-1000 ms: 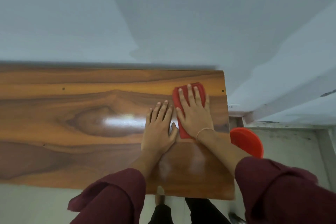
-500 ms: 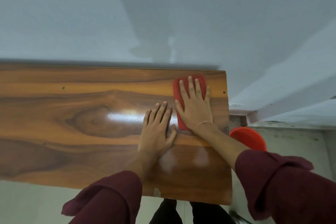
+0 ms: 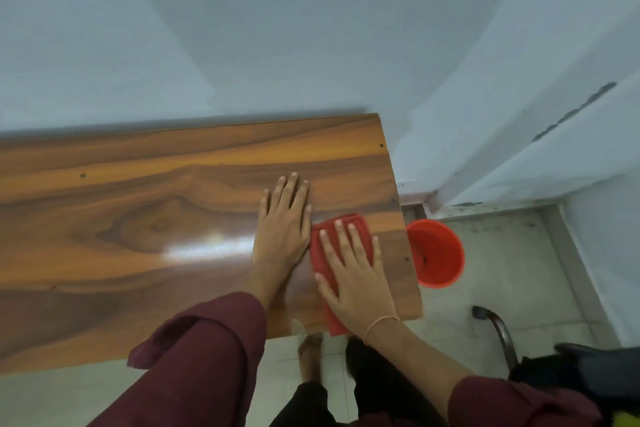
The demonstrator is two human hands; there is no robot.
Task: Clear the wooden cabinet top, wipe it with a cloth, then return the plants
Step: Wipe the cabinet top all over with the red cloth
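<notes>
The glossy wooden cabinet top (image 3: 138, 218) runs from the left edge to just right of centre, with nothing standing on it. A folded red cloth (image 3: 323, 250) lies near its right front corner, its near end hanging past the front edge. My right hand (image 3: 356, 274) presses flat on the cloth with fingers spread. Just left of it, my left hand (image 3: 284, 222) rests flat on the bare wood, fingers straight. No plants are in view.
A red plastic bucket (image 3: 436, 253) stands on the tiled floor right beside the cabinet's right end. Pale walls (image 3: 277, 28) close in behind and to the right. A dark chair part (image 3: 498, 329) and a dark bag sit at the lower right.
My right hand has drawn the red cloth from the back right corner toward the front edge. The left hand stays flat beside it; the view has shifted right.
</notes>
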